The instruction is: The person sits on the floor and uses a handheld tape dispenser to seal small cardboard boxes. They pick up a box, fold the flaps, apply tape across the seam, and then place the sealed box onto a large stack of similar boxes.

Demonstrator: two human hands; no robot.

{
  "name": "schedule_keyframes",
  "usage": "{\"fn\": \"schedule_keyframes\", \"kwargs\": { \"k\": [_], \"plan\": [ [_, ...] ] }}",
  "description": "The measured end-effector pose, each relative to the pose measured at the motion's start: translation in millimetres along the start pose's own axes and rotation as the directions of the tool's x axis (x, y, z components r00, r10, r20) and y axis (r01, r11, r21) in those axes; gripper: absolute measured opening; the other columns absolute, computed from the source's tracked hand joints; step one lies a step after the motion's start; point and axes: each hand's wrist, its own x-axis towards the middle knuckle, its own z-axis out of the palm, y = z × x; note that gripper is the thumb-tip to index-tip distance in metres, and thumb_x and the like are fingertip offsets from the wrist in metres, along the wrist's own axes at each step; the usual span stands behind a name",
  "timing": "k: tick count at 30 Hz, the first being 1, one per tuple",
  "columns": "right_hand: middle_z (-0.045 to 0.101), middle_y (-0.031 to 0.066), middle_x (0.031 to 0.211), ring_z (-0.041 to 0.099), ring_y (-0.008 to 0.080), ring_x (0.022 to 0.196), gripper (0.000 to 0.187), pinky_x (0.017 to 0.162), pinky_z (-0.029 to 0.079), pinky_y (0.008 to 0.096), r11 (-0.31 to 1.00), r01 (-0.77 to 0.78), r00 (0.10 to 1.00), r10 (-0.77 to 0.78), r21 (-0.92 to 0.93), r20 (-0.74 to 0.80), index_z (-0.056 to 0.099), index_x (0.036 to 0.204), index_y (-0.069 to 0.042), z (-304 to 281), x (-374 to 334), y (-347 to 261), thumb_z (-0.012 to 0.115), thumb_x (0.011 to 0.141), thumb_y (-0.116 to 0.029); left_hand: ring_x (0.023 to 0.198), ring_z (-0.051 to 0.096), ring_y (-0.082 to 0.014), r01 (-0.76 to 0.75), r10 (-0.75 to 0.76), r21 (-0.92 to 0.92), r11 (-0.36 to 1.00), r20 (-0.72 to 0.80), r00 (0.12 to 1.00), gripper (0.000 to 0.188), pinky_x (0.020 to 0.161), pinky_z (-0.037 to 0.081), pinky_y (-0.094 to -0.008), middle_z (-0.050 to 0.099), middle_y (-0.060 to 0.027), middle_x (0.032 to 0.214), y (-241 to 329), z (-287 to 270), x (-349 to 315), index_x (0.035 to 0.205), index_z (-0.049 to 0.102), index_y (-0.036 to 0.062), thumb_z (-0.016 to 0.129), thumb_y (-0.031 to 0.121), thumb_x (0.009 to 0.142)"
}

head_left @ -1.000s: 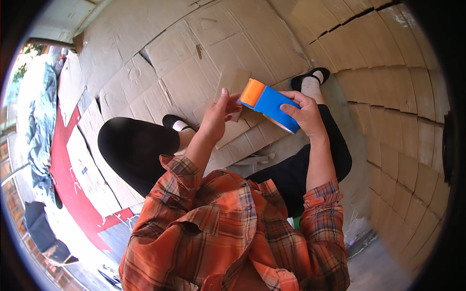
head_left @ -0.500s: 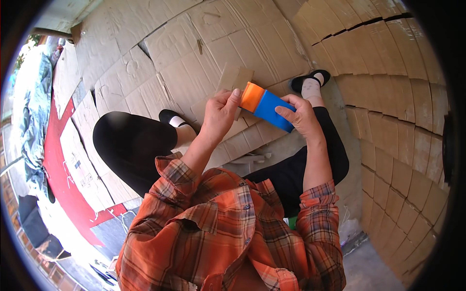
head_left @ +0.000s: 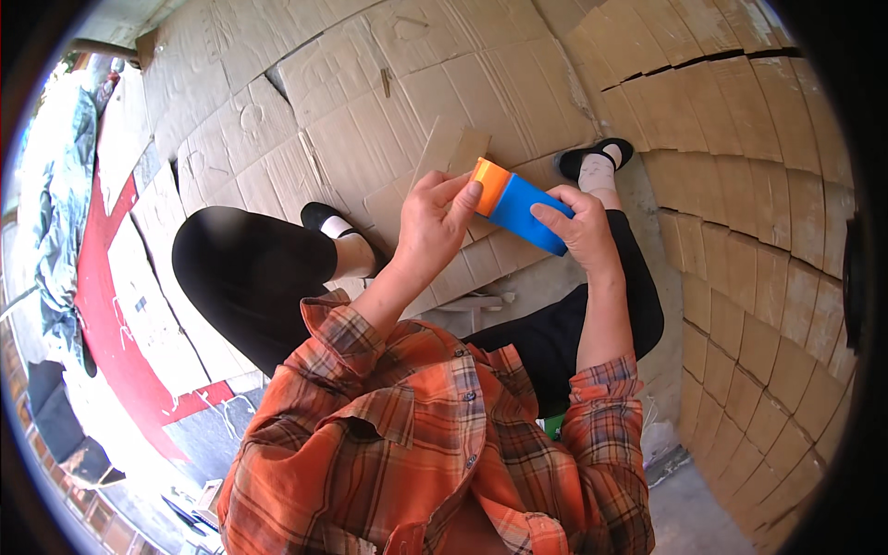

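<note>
A small rectangular box (head_left: 525, 211), bright blue with an orange section at one end, is held tilted in front of me above the cardboard. My right hand (head_left: 581, 227) grips its blue part, thumb on the upper face and fingers round the far edge. At the other end, my left hand (head_left: 437, 222) has its thumb and fingers pinched at the edge of the orange section (head_left: 490, 188). Whether the orange section is a lid or an inner part, I cannot tell. Behind the hands, a loose cardboard piece (head_left: 458, 148) lies on the floor covering.
Flattened cardboard sheets (head_left: 342, 111) cover the floor ahead. Stacked cardboard (head_left: 740, 185) rises along the right side. Left are a red surface (head_left: 116, 305) and a crumpled grey-blue covering (head_left: 65, 222). My bent knee (head_left: 240, 277) is left of my hands.
My left hand has moved slightly right, and its thumb now overlaps the orange edge more. Both hands and the box have shifted a little to the right.
</note>
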Motion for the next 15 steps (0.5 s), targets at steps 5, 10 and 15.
{"fn": "schedule_keyframes", "kwargs": {
  "k": [5,10,15],
  "plan": [
    [0.059,-0.0011,0.075,0.050,0.0048,0.069,0.038,0.063,0.042,0.0212,0.999,-0.012,1.000,0.012,0.047,0.006,0.064,0.091,0.001,-1.4,-4.1,-2.4,0.074,0.083,-0.034,0.091,0.059,-0.0201,0.500,-0.417,-0.677,0.540,0.301,0.858,0.046,0.085,0.044,-0.0352,0.065,-0.0069,0.095,-33.6,2.3,11.7,0.105,0.066,0.0043,0.051,0.047,0.096],
    [0.060,0.0005,0.075,0.051,0.0048,0.068,0.039,0.060,0.043,0.0222,0.981,-0.074,0.996,0.066,0.179,0.054,0.064,0.087,0.003,-4.6,-2.3,8.5,0.075,0.082,-0.035,0.090,0.058,-0.0163,0.614,-0.531,-0.771,0.169,0.453,0.716,0.043,0.084,0.042,-0.0383,0.064,-0.0030,0.094,-34.1,8.3,11.9,0.099,0.065,0.0085,0.055,0.050,0.093],
    [0.060,-0.0008,0.077,0.051,0.0042,0.069,0.035,0.061,0.042,0.0200,0.990,-0.111,0.987,0.100,0.090,0.127,0.064,0.092,0.001,1.1,1.9,9.9,0.074,0.084,-0.032,0.082,0.058,-0.0120,0.589,-0.562,-0.732,0.343,0.343,0.753,0.030,0.076,0.042,-0.0321,0.065,-0.0007,0.087,-48.3,16.8,8.2,0.096,0.068,0.0058,0.065,0.035,0.091]
  ]
}}
